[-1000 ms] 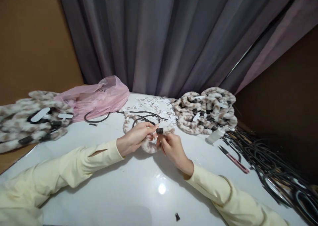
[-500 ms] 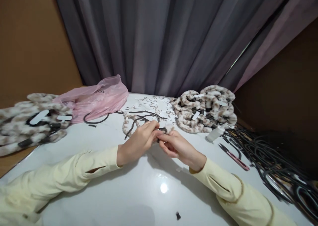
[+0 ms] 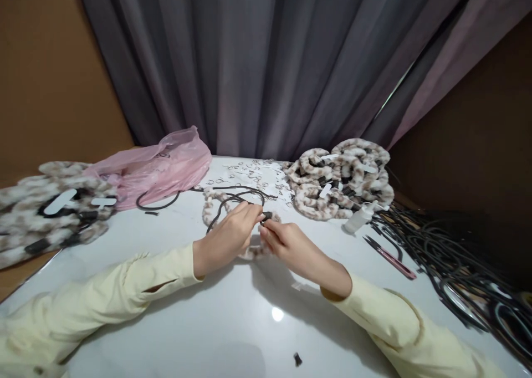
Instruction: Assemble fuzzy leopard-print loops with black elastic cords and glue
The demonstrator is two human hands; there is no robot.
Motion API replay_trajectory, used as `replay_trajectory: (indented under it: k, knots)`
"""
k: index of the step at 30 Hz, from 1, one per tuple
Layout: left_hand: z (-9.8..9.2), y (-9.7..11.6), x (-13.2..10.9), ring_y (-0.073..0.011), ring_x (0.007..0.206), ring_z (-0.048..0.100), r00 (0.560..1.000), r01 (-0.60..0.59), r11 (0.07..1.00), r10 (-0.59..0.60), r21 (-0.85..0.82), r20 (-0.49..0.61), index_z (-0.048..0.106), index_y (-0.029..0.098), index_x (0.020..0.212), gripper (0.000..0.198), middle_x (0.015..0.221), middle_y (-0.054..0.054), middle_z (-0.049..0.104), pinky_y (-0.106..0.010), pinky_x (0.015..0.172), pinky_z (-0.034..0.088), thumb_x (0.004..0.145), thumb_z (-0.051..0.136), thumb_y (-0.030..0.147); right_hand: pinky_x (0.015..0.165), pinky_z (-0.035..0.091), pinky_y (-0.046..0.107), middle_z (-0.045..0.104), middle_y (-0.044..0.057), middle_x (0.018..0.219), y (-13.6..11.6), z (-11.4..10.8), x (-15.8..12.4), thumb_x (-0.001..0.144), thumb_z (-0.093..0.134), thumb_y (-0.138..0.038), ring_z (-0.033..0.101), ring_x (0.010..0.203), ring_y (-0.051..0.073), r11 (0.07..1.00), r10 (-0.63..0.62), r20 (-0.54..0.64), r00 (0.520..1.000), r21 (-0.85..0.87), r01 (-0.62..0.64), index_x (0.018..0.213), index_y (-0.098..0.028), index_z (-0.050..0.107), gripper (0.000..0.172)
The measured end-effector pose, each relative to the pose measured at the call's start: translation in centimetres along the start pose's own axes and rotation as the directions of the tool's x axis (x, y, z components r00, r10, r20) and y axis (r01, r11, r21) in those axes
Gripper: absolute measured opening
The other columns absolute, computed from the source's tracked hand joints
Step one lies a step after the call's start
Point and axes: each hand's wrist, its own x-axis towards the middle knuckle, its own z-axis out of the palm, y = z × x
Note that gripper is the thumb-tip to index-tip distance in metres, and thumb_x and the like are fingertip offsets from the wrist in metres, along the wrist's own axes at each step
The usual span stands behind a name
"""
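Observation:
Near the middle of the white table, my left hand [image 3: 233, 231] is closed on a dark cord [image 3: 216, 214] that loops out behind its fingers. My right hand [image 3: 288, 245] pinches close beside it, at a black piece [image 3: 266, 216] on a fluffy brown-and-white ring [image 3: 208, 206]. Part of this ring shows behind my left hand and part below the fingers. The fingertips of both hands nearly meet, and they hide exactly what lies between them.
Fluffy loops with white tags lie in piles at left [image 3: 54, 212] and right [image 3: 341, 178]. A pink plastic bag [image 3: 166, 167], small metal rings [image 3: 249, 173], a small bottle [image 3: 359, 218], pink-handled snips [image 3: 390, 258], heaped black cords [image 3: 436, 250] and a small black piece [image 3: 297, 359] are around.
My right hand has shifted slightly down and its fingers have curled more. A lower part of the fluffy ring now shows beneath the hands. The view has tilted a little.

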Motion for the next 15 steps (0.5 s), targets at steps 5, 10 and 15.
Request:
replay_trajectory:
  k: [5, 10, 15]
  knots:
    - [-0.4, 0.2, 0.2, -0.017, 0.074, 0.046, 0.993, -0.004, 0.999, 0.008, -0.034, 0.114, 0.043, 0.017, 0.079, 0.017, 0.077, -0.003, 0.048, -0.029, 0.064, 0.038, 0.088, 0.032, 0.008, 0.049, 0.017, 0.026, 0.055, 0.007, 0.079, 0.4, 0.0, -0.6, 0.071, 0.04, 0.001, 0.046, 0.066, 0.016, 0.765, -0.269, -0.164, 0.949, -0.635, 0.107, 0.082, -0.015, 0.052, 0.023]
    - [-1.4, 0.5, 1.1, -0.0143, 0.068, 0.047, 0.991, 0.062, 0.983, -0.041, -0.174, 0.125, 0.045, 0.016, 0.082, 0.017, 0.076, -0.002, 0.051, -0.027, 0.062, 0.037, 0.092, 0.032, 0.017, 0.052, 0.026, 0.023, 0.053, 0.005, 0.078, 1.8, -0.3, 0.2, 0.074, 0.035, 0.001, 0.045, 0.063, 0.014, 0.836, -0.358, -0.266, 0.895, -0.518, 0.18, 0.079, -0.017, 0.051, 0.025]
    - [-1.8, 0.3, 1.1, -0.0133, 0.066, 0.05, 0.976, 0.132, 0.954, -0.078, -0.268, 0.202, 0.048, 0.016, 0.088, 0.018, 0.077, -0.002, 0.053, -0.025, 0.061, 0.037, 0.093, 0.032, 0.022, 0.054, 0.031, 0.019, 0.05, -0.001, 0.061, 2.2, -0.5, 0.9, 0.074, 0.037, -0.003, 0.044, 0.055, 0.01, 0.955, -0.291, -0.303, 0.908, -0.144, 0.258, 0.069, -0.016, 0.051, 0.021]
